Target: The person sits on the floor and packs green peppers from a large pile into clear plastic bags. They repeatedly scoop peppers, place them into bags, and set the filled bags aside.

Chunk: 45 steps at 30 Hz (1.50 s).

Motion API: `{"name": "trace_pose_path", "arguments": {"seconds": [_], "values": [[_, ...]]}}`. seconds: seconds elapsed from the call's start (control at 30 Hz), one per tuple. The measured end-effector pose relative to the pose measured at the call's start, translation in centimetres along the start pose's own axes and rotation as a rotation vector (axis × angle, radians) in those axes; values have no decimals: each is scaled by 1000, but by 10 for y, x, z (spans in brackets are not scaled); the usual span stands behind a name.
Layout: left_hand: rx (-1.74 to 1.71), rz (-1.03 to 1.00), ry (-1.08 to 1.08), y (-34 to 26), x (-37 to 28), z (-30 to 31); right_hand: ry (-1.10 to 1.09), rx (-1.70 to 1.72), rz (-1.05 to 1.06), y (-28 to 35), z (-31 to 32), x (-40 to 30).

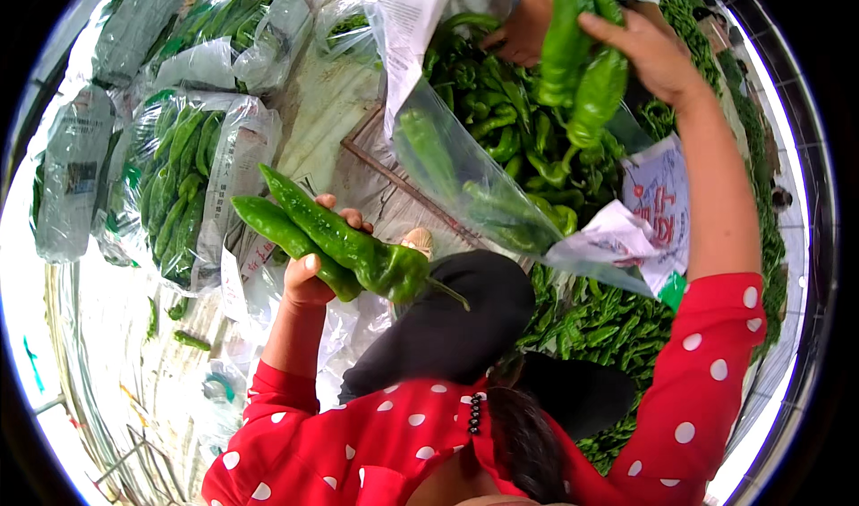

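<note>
Two long green peppers (pixel 329 244) lie in my left hand (pixel 310 278), their tips pointing up and left and one stem toward my knee. My right hand (pixel 644 53) is raised over a plastic-lined heap of green peppers (pixel 517 123) and grips a bunch of large green peppers (pixel 582 70). A clear plastic liner with paper (pixel 470 177) folds over the near left side of that heap, some peppers showing through it. At the far side of the heap is another person's hand (pixel 523 33), close to the peppers; whether it holds one is unclear.
Clear plastic bags packed with long green peppers (pixel 181 184) stand on the left. Several loose peppers (pixel 191 340) lie on the floor near them. Smaller green peppers (pixel 590 338) are spread on the right beside my legs. A printed paper sheet (pixel 654 197) hangs at the heap's right edge.
</note>
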<state>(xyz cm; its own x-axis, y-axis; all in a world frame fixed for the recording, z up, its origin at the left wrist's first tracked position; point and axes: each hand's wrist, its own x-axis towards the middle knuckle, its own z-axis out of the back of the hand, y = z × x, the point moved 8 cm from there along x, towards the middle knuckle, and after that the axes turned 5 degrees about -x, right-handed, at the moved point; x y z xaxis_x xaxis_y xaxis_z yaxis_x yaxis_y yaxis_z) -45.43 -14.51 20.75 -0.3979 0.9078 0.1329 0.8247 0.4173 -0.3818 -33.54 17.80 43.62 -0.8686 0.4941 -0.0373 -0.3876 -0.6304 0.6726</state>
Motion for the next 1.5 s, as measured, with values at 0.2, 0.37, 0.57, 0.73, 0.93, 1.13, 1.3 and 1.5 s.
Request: {"name": "trace_pose_path", "arguments": {"seconds": [0.2, 0.37, 0.57, 0.73, 0.93, 1.13, 1.3, 1.5], "values": [[-76, -91, -336, 4, -19, 92, 143, -489, 505, 45, -75, 25], [-193, -113, -363, 14, 11, 127, 294, -921, 826, -50, -127, -27], [-137, -43, -433, 22, 16, 146, 314, -936, 636, -98, -117, -35], [-37, -61, -498, 24, 11, 142, 99, -940, -64, -110, -103, 17], [-3, 29, -470, 35, 1, 133, 262, -612, -402, -163, -116, 23], [-26, 53, -507, 31, -8, 142, -67, -206, -372, -141, -15, 18], [-23, 84, -509, 40, 10, 145, 166, -624, -459, -150, -75, 30], [-26, 117, -440, 54, 23, 144, 313, -632, -458, -158, -152, 30]]}}
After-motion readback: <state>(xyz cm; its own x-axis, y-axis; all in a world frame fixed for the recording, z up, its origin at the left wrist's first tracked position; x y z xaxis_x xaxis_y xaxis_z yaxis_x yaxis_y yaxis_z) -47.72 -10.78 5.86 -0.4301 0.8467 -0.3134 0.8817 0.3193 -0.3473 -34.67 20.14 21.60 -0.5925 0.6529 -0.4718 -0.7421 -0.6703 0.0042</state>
